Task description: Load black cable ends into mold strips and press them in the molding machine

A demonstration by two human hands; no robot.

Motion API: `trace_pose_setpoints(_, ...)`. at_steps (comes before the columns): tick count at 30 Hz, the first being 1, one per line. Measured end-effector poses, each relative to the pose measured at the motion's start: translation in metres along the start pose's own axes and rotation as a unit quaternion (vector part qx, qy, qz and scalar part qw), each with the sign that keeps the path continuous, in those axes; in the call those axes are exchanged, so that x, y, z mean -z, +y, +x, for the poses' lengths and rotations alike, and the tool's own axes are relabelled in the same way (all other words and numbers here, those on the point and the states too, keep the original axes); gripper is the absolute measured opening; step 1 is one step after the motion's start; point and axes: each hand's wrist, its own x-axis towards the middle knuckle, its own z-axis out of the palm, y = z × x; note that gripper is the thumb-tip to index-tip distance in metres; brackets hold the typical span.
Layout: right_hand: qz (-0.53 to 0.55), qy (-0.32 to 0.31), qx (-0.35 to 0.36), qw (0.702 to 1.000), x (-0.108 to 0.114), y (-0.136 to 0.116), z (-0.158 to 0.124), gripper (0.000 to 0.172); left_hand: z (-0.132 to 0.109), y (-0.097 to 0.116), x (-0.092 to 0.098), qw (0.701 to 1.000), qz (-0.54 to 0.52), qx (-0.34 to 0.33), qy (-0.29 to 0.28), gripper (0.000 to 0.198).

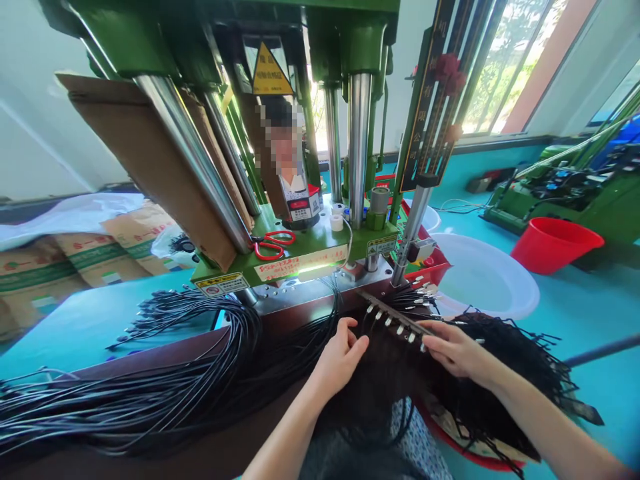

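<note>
My right hand (460,350) pinches the near end of a thin dark strip (393,312) with its thumb and fingers. Several small white connectors (400,329) sit in a row along the strip, with black cables at them. The strip slants away toward the metal bed of a green press (320,247). My left hand (337,357) hovers left of the strip, over black cables (295,347); its fingers are loosely curled, thumb and forefinger apart, with nothing visible between them.
Long bundles of black cables (150,400) lie across the brown bench at left. Red-handled scissors (273,245) rest on the press. A heap of black cable pieces (500,373) fills a red container at right. Beyond stand a white tub (520,293) and a red bucket (555,247).
</note>
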Motion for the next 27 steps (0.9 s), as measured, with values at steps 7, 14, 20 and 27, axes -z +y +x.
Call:
trace_pose_setpoints(7,-0.406,-0.073,0.052,0.909,0.019,-0.068,0.063,0.043,-0.036,0.012,0.021,0.993,0.079,-0.064,-0.059,0.021)
trace_pose_setpoints(14,-0.545,-0.093,0.2,0.809,-0.036,-0.095,0.14,0.021,-0.045,0.011,0.051,0.996,0.075,-0.04,-0.011,0.023)
trace_pose_setpoints(20,-0.58,-0.062,0.248,0.774,-0.05,-0.067,0.171,0.028,-0.037,0.002,0.075,0.997,0.046,-0.028,0.06,0.024)
trace_pose_setpoints(27,-0.525,0.034,0.31,0.792,-0.047,-0.047,0.169,0.032,0.019,-0.005,0.088,0.991,-0.08,-0.006,0.106,0.019)
